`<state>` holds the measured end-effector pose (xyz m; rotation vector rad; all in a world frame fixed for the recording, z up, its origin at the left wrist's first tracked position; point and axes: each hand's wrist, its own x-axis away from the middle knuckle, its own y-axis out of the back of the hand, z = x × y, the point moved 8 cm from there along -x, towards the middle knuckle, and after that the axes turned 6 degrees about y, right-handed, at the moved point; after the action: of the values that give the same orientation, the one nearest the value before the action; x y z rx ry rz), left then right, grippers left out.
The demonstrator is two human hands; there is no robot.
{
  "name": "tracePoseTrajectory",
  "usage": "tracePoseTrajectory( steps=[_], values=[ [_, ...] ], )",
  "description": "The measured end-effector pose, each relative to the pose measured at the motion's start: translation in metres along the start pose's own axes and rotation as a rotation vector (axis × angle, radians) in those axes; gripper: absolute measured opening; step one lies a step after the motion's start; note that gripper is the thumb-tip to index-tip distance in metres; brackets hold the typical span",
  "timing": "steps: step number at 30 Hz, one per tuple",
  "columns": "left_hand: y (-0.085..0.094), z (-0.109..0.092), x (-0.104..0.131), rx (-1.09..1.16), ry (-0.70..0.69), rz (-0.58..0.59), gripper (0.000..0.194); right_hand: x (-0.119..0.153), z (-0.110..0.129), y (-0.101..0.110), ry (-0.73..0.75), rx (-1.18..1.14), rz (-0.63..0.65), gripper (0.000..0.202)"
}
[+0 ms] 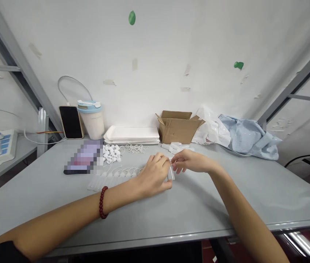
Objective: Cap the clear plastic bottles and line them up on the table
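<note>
My left hand (pixel 155 176), with a dark red bead bracelet (pixel 103 202) on its wrist, is closed around clear plastic tubes (pixel 171 174). Its thumb lies on the near side and the other fingers bend over the far side. The fingertips of my right hand (pixel 191 161) are bent together at the tubes' far end; whatever they pinch is too small to make out. To the left, a row of similar clear tubes (pixel 111 179) with white strings lies on the table, partly hidden behind my left hand and forearm.
Behind the row lie white caps (pixel 111 153) and a heap of thin white strings (pixel 136 148). More clear pieces (pixel 177 148) rest before an open cardboard box (pixel 180 129). White trays (pixel 132 134), a cup (pixel 92 120), two phones (pixel 72 122) and blue cloth (pixel 250 137) stand along the back.
</note>
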<state>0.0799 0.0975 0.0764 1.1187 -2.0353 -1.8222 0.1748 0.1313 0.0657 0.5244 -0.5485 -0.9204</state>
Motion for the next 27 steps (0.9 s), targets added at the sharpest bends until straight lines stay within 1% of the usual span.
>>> tracePoseTrajectory(
  steps=[1,2,4,6,8,11,14,16,23,27],
  values=[
    [-0.004,0.000,-0.001,0.002,0.006,0.046,0.030,0.000,-0.005,0.005,-0.031,0.046,-0.022,0.017],
    [-0.008,0.001,-0.001,0.009,0.013,0.084,0.030,0.000,-0.010,0.011,-0.061,0.108,-0.072,0.015],
    [-0.012,0.004,-0.002,0.035,0.036,0.143,0.030,-0.001,-0.017,0.024,-0.102,0.254,-0.204,0.013],
    [-0.015,0.007,-0.004,0.070,0.051,0.184,0.030,-0.002,-0.019,0.033,-0.110,0.379,-0.324,0.014],
    [-0.017,0.009,-0.005,0.093,0.062,0.211,0.030,-0.006,-0.018,0.035,-0.088,0.445,-0.388,0.018],
    [-0.020,0.013,-0.006,0.106,0.066,0.235,0.031,-0.013,-0.013,0.029,-0.009,0.503,-0.409,0.023],
    [-0.023,0.013,-0.006,0.102,0.070,0.259,0.031,-0.020,-0.007,0.019,0.086,0.551,-0.392,0.028],
    [-0.024,0.012,-0.005,0.085,0.079,0.275,0.031,-0.023,-0.005,0.014,0.121,0.576,-0.380,0.030],
    [-0.024,0.007,-0.001,-0.004,0.072,0.289,0.035,-0.028,-0.011,0.009,0.125,0.612,-0.359,0.026],
    [-0.026,0.006,0.002,-0.044,0.050,0.270,0.032,-0.030,-0.012,0.007,0.127,0.615,-0.348,0.025]
  ],
)
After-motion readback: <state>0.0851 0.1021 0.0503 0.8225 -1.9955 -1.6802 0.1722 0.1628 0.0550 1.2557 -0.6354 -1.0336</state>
